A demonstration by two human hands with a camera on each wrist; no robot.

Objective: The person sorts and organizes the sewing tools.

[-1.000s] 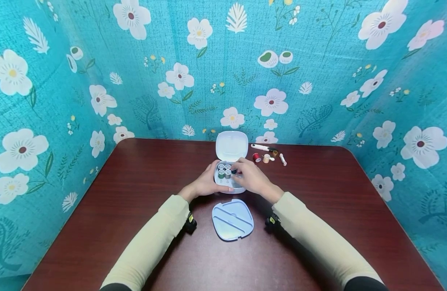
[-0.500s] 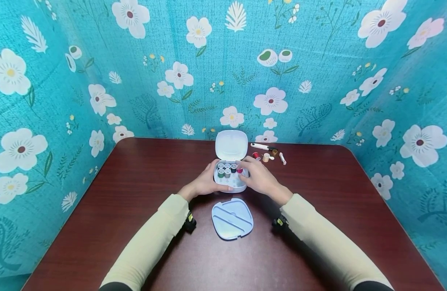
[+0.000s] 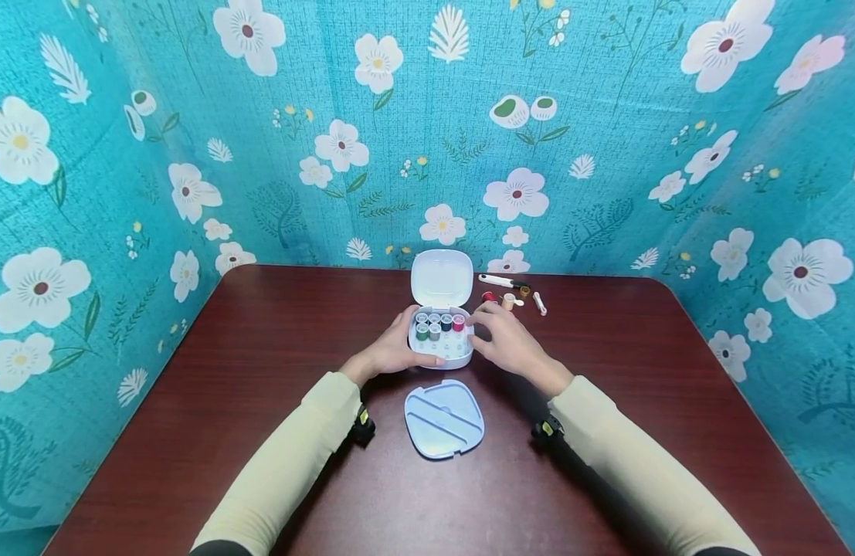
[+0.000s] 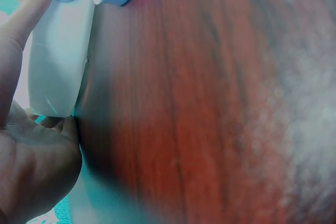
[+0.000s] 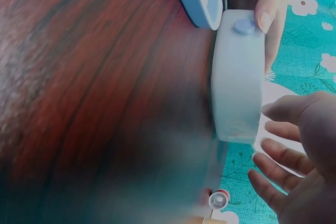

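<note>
While the left hand [image 3: 392,351] grips the sewing box [image 3: 441,340], the right hand [image 3: 507,344] hovers beside it, fingers relaxed.

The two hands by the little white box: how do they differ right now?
The left hand grips the white box, thumb on its front wall; the right hand is beside the box, fingers spread, holding nothing. The left hand lies at the box's left side, the right hand nearer the loose spools. Both wear pale sleeves.
</note>
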